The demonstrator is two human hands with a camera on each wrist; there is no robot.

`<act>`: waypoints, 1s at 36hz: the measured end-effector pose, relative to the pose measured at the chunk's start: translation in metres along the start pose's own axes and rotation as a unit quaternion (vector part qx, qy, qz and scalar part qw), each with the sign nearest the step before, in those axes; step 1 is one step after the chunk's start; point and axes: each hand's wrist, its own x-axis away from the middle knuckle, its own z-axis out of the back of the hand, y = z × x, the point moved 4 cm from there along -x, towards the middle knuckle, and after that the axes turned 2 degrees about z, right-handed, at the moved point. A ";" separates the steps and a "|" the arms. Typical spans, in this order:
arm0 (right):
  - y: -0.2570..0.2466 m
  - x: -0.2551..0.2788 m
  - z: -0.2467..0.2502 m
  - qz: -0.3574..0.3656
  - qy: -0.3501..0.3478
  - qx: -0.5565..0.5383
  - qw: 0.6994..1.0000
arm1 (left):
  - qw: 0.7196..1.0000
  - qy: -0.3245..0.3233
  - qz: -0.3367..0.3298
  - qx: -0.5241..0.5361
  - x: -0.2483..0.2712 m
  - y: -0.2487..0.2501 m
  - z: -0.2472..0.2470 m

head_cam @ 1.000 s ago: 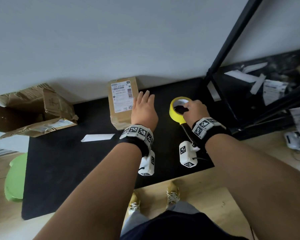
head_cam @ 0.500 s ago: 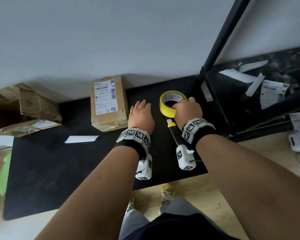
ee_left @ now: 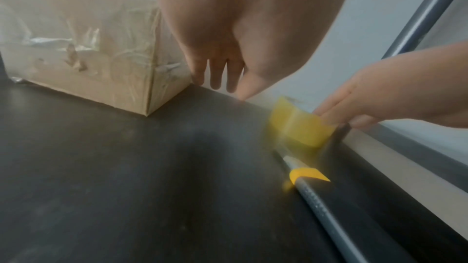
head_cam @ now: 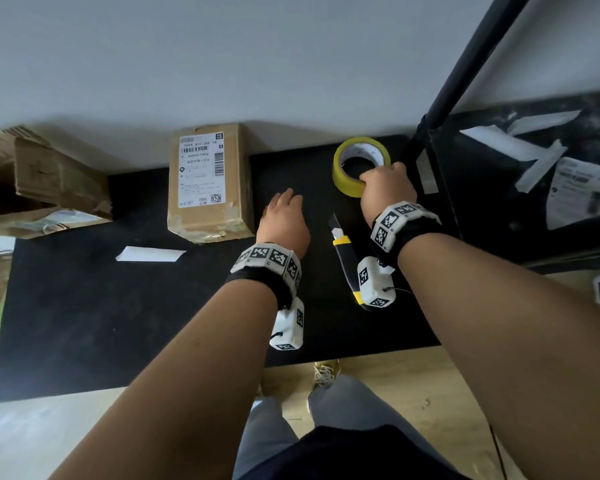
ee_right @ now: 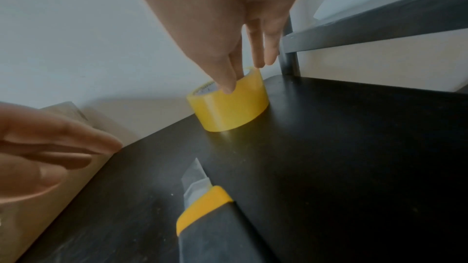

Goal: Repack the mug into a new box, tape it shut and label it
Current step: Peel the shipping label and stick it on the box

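Observation:
A sealed cardboard box (head_cam: 210,181) with a printed label lies on the black mat (head_cam: 84,306), against the wall. My left hand (head_cam: 284,220) hovers flat just right of it with straight fingers, holding nothing. The left wrist view shows it above the mat beside the box (ee_left: 88,57). Farther right a yellow tape roll (head_cam: 361,164) stands flat. My right hand (head_cam: 385,188) pinches its near wall. In the right wrist view the thumb lies outside the tape roll (ee_right: 228,111) and a finger inside. No mug is in sight.
A yellow-and-grey box cutter (head_cam: 343,258) lies between my wrists with its blade out (ee_right: 195,175). A white paper strip (head_cam: 149,254) lies on the mat's left. A torn old box (head_cam: 42,188) sits far left. A black shelf frame (head_cam: 440,109) stands right.
My right hand has taken the tape roll farther back, away from the cutter's tip. My left hand has drawn a little away from the box's side.

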 end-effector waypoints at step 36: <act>-0.021 0.111 -0.043 -0.112 -0.088 -0.321 0.936 | 0.999 0.036 0.003 0.035 0.077 -0.021 0.004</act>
